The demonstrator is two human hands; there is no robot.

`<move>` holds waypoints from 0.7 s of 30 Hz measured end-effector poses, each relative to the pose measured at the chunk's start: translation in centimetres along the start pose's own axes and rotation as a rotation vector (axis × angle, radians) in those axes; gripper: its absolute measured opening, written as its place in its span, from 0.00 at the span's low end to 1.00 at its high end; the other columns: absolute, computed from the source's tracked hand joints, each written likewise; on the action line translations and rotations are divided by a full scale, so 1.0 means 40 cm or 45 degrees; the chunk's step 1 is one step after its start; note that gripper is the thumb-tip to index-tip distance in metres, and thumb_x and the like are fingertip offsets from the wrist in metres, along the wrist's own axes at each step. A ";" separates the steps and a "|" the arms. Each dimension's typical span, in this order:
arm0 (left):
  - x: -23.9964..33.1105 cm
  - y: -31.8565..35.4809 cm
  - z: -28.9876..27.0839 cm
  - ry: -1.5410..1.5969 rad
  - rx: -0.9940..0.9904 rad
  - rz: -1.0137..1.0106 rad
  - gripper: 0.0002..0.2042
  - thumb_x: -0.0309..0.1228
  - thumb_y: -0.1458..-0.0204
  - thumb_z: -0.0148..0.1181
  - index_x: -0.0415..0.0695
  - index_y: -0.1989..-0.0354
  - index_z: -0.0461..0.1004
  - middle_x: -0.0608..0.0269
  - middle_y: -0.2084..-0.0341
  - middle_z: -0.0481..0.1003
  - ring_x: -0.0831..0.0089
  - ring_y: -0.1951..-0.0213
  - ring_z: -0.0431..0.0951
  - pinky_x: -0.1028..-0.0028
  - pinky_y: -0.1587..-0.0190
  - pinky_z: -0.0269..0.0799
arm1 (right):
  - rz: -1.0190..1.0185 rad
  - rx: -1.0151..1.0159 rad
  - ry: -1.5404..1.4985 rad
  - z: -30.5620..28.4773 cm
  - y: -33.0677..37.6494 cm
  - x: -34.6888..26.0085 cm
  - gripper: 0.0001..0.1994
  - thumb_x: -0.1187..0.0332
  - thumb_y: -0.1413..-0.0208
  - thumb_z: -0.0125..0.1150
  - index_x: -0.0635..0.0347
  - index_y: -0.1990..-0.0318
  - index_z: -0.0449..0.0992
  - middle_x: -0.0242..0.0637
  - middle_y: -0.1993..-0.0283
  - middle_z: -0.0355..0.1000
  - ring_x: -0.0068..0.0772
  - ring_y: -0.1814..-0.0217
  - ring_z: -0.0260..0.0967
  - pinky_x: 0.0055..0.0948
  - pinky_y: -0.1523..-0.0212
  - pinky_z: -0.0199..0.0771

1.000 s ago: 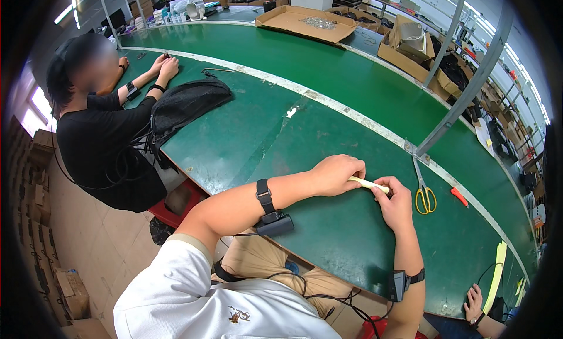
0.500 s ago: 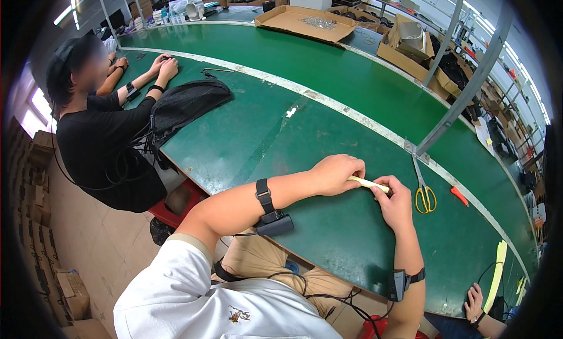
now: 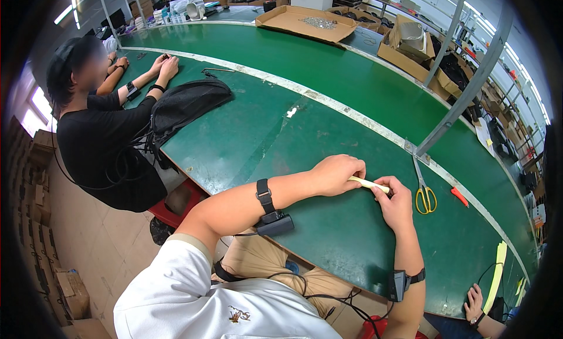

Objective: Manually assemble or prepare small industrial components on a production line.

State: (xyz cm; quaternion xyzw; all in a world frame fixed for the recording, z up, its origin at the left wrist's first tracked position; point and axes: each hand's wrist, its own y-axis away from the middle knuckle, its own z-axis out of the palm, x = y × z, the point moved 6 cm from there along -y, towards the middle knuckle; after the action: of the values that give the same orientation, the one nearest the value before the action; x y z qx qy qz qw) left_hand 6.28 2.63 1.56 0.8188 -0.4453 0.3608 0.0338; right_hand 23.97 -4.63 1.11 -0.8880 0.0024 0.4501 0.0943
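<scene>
Pale strip [image 3: 368, 185] is lying w/ long axis left-right btwn 2 hands: left hand [image 3: 336, 175] fisting 1 end, right hand [image 3: 394, 201] pinching the other.

A thin, pale yellow strip [image 3: 368, 184] is held just above the green table [image 3: 328, 233], near its front edge. It looks flat and narrow, like a short band or stick, and lies almost level, dipping slightly toward the right. Its left end is hidden inside the closed left hand [image 3: 337, 175]; its right end is pinched by the fingertips of the right hand [image 3: 396, 201]. Only the short middle stretch between the two hands shows.
</scene>
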 end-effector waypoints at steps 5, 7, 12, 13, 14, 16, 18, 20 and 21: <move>-0.003 0.001 0.000 -0.004 0.005 0.006 0.09 0.32 0.45 0.68 0.44 0.60 0.76 0.59 0.65 0.79 0.56 0.57 0.80 0.57 0.55 0.75 | 0.003 -0.005 -0.017 0.000 0.001 -0.010 0.08 0.71 0.40 0.71 0.63 0.57 0.81 0.34 0.70 0.79 0.21 0.70 0.75 0.26 0.67 0.74; -0.003 0.000 0.001 -0.006 0.003 0.006 0.09 0.32 0.45 0.69 0.44 0.60 0.76 0.59 0.65 0.79 0.56 0.57 0.80 0.57 0.55 0.75 | 0.014 -0.007 -0.020 -0.001 0.001 -0.008 0.08 0.72 0.41 0.71 0.63 0.57 0.81 0.34 0.69 0.79 0.21 0.70 0.74 0.26 0.67 0.74; -0.001 -0.001 0.000 -0.001 0.006 0.005 0.09 0.32 0.45 0.69 0.44 0.60 0.76 0.59 0.65 0.79 0.56 0.57 0.80 0.57 0.55 0.75 | 0.000 -0.003 0.003 -0.001 0.000 -0.004 0.08 0.71 0.41 0.71 0.63 0.57 0.81 0.34 0.70 0.79 0.21 0.70 0.75 0.26 0.67 0.74; -0.001 -0.001 0.000 -0.002 0.005 0.004 0.09 0.32 0.45 0.69 0.44 0.60 0.76 0.59 0.65 0.79 0.56 0.57 0.80 0.57 0.55 0.75 | 0.000 -0.003 0.002 -0.001 0.000 -0.004 0.08 0.71 0.41 0.71 0.63 0.57 0.81 0.34 0.70 0.79 0.21 0.70 0.75 0.26 0.67 0.74; -0.002 -0.001 0.000 0.004 0.005 0.002 0.09 0.32 0.45 0.69 0.44 0.61 0.76 0.58 0.65 0.79 0.56 0.57 0.80 0.57 0.55 0.74 | 0.000 -0.002 -0.001 -0.001 0.000 -0.005 0.08 0.71 0.41 0.71 0.63 0.57 0.81 0.34 0.70 0.79 0.21 0.70 0.75 0.26 0.67 0.74; -0.003 -0.001 0.001 0.009 0.004 -0.001 0.09 0.32 0.45 0.69 0.44 0.61 0.76 0.58 0.65 0.79 0.55 0.57 0.80 0.57 0.55 0.74 | -0.001 -0.001 -0.004 -0.001 0.000 -0.006 0.08 0.72 0.41 0.71 0.63 0.57 0.81 0.34 0.70 0.79 0.21 0.70 0.75 0.26 0.67 0.74; -0.002 -0.001 0.001 0.001 0.009 0.014 0.09 0.32 0.45 0.69 0.44 0.60 0.76 0.58 0.65 0.79 0.55 0.57 0.80 0.57 0.55 0.74 | 0.014 -0.009 -0.018 0.000 0.000 -0.004 0.08 0.72 0.40 0.71 0.64 0.57 0.81 0.34 0.70 0.79 0.21 0.70 0.75 0.25 0.66 0.74; -0.002 0.000 0.001 -0.002 0.006 0.007 0.09 0.32 0.45 0.69 0.44 0.60 0.76 0.58 0.65 0.79 0.55 0.57 0.80 0.57 0.55 0.74 | 0.017 -0.009 -0.021 0.000 0.000 -0.006 0.07 0.72 0.40 0.71 0.64 0.57 0.81 0.34 0.70 0.79 0.21 0.70 0.75 0.25 0.66 0.74; -0.002 0.000 0.001 -0.004 0.002 0.000 0.09 0.32 0.45 0.68 0.44 0.60 0.76 0.58 0.65 0.79 0.55 0.57 0.80 0.57 0.55 0.74 | 0.022 -0.010 -0.024 0.000 0.000 -0.006 0.07 0.72 0.40 0.71 0.64 0.58 0.81 0.34 0.70 0.79 0.21 0.70 0.75 0.25 0.66 0.74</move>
State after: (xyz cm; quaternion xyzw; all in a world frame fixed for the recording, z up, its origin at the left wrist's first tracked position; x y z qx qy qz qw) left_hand 6.27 2.68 1.47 0.8193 -0.4450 0.3600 0.0324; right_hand 23.82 -4.64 1.31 -0.8841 0.0073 0.4591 0.0868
